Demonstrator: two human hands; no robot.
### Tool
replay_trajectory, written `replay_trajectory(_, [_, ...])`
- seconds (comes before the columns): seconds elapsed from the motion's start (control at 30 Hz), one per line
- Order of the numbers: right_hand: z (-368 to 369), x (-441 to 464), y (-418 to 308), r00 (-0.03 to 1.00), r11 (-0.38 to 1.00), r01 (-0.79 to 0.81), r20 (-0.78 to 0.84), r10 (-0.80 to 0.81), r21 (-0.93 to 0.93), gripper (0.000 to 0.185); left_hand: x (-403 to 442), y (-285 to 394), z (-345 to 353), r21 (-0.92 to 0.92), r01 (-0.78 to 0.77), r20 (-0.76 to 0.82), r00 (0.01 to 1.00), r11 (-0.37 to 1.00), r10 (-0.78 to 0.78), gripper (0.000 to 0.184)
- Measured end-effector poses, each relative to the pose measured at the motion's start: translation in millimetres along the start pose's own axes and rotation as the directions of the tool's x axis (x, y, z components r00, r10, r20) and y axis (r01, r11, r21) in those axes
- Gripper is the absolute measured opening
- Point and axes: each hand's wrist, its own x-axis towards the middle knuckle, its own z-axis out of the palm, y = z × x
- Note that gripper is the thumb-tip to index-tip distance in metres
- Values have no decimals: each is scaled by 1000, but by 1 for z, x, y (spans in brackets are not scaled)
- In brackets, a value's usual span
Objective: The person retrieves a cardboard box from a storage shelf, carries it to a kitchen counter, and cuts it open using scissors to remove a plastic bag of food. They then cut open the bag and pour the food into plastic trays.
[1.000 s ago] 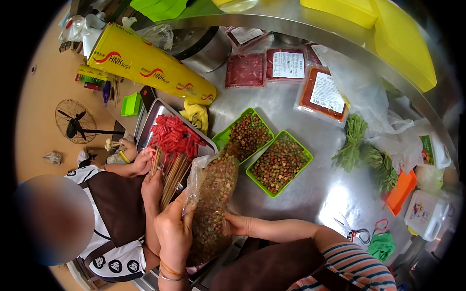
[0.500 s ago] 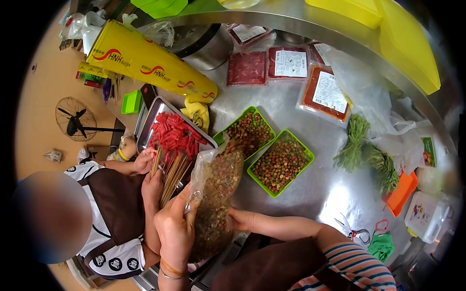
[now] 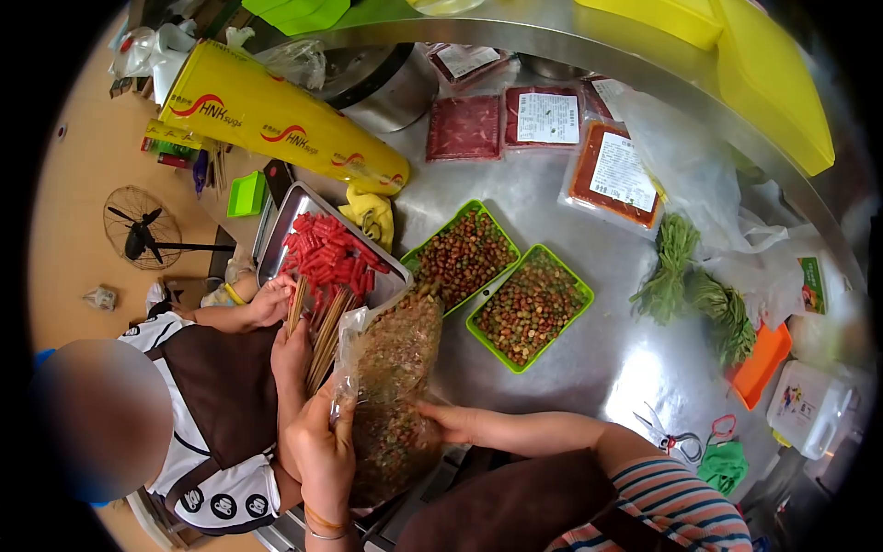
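A clear plastic bag full of brown and green bean-like pieces hangs between my hands. My left hand pinches the bag's open edge on its left side. On the lower right side, my right hand holds the bag, its fingertips partly behind the plastic. The bag's upper end lies by the near corner of a green tray filled with the same pieces. Beside it is a second filled green tray.
At left, a co-worker's hands hold thin sticks by a metal tray with red pieces. Behind stand a yellow roll and sealed meat packs. Green vegetable bundles, scissors and an orange tray are at right.
The bag and my left hand have shifted left and slightly down. The bag's upper end has drawn back from the farther green tray, which now shows more of its contents.
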Motion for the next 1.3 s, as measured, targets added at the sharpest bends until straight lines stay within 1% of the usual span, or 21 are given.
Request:
replay_trajectory(0.07, [-5, -1, 0, 996, 999, 45, -73, -46, -14, 66, -3, -9, 5, -40, -32, -39, 999, 999, 30, 17])
replay_trajectory(0.2, [-13, -6, -10, 991, 990, 76, -104, -88, -116, 64, -13, -28, 12, -112, -26, -37, 999, 993, 22, 19])
replay_trajectory(0.27, [-11, -11, -17, 982, 963, 166, -52, -181, -211, 68, -22, -48, 22, -314, -36, -107, 994, 949, 3, 23])
replay_trajectory(0.3, [-5, -16, -22, 983, 962, 165, -50, -180, -218, 68, -26, -54, 24, -315, -39, -114, 993, 948, 3, 23])
replay_trajectory(0.37, [6, -26, -28, 957, 920, 190, -144, -251, -343, 64, -35, -66, 29, -433, 28, -100, 992, 901, -78, 25])
replay_trajectory(0.4, [7, -28, -30, 958, 917, 186, -141, -249, -353, 64, -36, -67, 33, -536, 7, -103, 992, 844, -73, 30])
replay_trajectory(0.43, [8, -31, -33, 950, 902, 182, -168, -264, -392, 62, -39, -70, 35, -540, 1, -115, 990, 842, -75, 30])
replay_trajectory(0.5, [14, -38, -38, 941, 881, 172, -192, -280, -441, 60, -48, -77, 38, -660, 42, -70, 991, 750, -117, 36])
replay_trajectory(0.53, [21, -43, -41, 927, 844, 170, -208, -312, -509, 60, -50, -75, 38, -639, -32, -113, 992, 768, -52, 41])
replay_trajectory(0.6, [30, -47, -41, 897, 761, 169, -222, -382, -626, 67, -59, -84, 42, -698, -13, -117, 989, 716, -95, 42])
replay_trajectory(0.63, [36, -50, -39, 899, 753, 163, -218, -379, -638, 67, -64, -86, 44, -722, -39, -156, 982, 691, -107, 40])
replay_trajectory(0.7, [53, -59, -31, 851, 630, 140, -231, -471, -764, 69, -75, -87, 44, -745, -77, -212, 969, 662, -125, 39])
replay_trajectory(0.83, [79, -76, -14, 834, 504, 212, -113, -540, -837, 69, -102, -102, 41, -697, -180, -284, 958, 694, -36, 45])
replay_trajectory(0.9, [85, -86, -5, 749, 272, 117, -95, -655, -955, 71, -120, -114, 55, -928, -168, -215, 970, 333, -110, 46])
replay_trajectory(0.93, [93, -95, 0, 748, 260, 117, -87, -658, -959, 71, -125, -105, 52, -918, -150, -197, 976, 366, -94, 50])
replay_trajectory(0.97, [104, -108, 3, 718, 220, 136, -57, -694, -966, 72, -126, -94, 53, -936, -193, -210, 977, 294, -27, 54])
replay_trajectory(1.03, [116, -135, 7, 660, 165, 147, -28, -751, -975, 74, -127, -85, 65, -950, -188, -178, 982, 251, 60, 58])
replay_trajectory(1.07, [118, -150, 10, 621, 128, 163, 1, -784, -978, 75, -123, -72, 66, -935, -244, -205, 964, 256, 170, 61])
replay_trajectory(1.13, [119, -180, 16, 503, 22, 169, 67, -862, -985, 74, -116, -48, 75, -950, -223, -173, 959, 218, 225, 62])
replay_trajectory(1.2, [113, -212, 20, 436, 3, 149, 63, -898, -989, 73, -111, -27, 86, -966, -186, -130, 950, 179, 284, 63])
replay_trajectory(1.3, [113, -259, 29, 321, -35, 87, 62, -945, -996, 70, -103, 2, 99, -979, -186, -113, 844, 87, 525, 60])
